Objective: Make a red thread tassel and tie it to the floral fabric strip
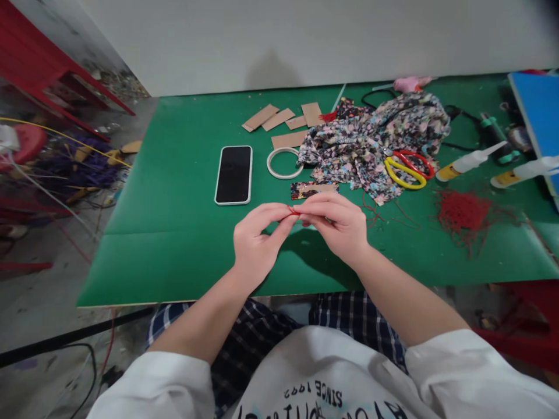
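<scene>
Between my fingertips is a short piece of red thread [294, 211], pinched from both sides above the green table. My left hand [257, 235] is closed, thumb and forefinger on the thread's left part. Close beside it, my right hand [338, 224] pinches the right part, its fingertips nearly touching the left ones. Just beyond the fingers lies a small cardboard strip wrapped in dark floral cloth [314, 190]. A tangled heap of red thread [463, 215] sits to the right of my right hand.
A phone [234, 176], a tape roll [285, 163] and cardboard pieces [278, 119] lie beyond my hands. Crumpled floral fabric [371, 137] holds red-and-yellow scissors [407, 170]. Glue bottles [469, 163], a pink glue gun [409, 85] and a blue board [535, 119] are at right.
</scene>
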Available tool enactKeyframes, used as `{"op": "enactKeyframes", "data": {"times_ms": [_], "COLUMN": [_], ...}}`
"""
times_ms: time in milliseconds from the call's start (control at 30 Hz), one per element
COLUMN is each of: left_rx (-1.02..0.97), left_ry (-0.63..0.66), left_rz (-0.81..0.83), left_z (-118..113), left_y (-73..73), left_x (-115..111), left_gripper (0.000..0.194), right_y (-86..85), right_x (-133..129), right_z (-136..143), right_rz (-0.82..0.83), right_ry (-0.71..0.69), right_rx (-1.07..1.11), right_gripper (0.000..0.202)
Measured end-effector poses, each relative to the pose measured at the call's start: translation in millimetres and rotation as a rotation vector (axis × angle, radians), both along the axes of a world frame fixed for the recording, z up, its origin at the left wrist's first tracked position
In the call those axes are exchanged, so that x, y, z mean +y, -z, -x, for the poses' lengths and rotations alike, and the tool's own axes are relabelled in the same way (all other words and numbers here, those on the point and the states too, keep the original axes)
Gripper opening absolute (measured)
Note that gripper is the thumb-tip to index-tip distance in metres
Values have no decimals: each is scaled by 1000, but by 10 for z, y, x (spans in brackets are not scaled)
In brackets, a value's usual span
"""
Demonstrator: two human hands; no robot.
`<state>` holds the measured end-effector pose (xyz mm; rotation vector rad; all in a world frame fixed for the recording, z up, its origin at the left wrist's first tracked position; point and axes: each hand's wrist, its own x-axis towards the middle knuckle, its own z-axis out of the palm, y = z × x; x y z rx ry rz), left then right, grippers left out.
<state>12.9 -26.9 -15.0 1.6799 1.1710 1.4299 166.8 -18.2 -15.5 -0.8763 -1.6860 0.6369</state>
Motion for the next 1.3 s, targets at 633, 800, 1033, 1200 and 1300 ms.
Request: {"op": "enactKeyframes", "data": {"times_ms": [633, 800, 1033, 1200, 1300], "left_rx": [-280, -475, -575, -602, -595], "left_ry": [-117, -48, -62, -97, -97], "left_rz": [268, 441, 485, 484, 470], "left_z": [-126, -127, -108, -120, -124], "left_y": [18, 44, 52, 67, 65], "left_x": [-21, 41, 104, 104, 107], "left_gripper": [10, 12, 10, 12, 12], "right_y": [19, 17, 69, 161, 176], "right_x": [-15, 7, 23, 40, 44], "right_z": [38, 39, 59, 145, 179], "right_rz": [-211, -99, -88, 110, 197], "right_ry": [152, 216, 176, 95, 61], "right_rx": [-175, -157, -259, -339, -266], "right_gripper": [16, 12, 10, 20, 16]}}
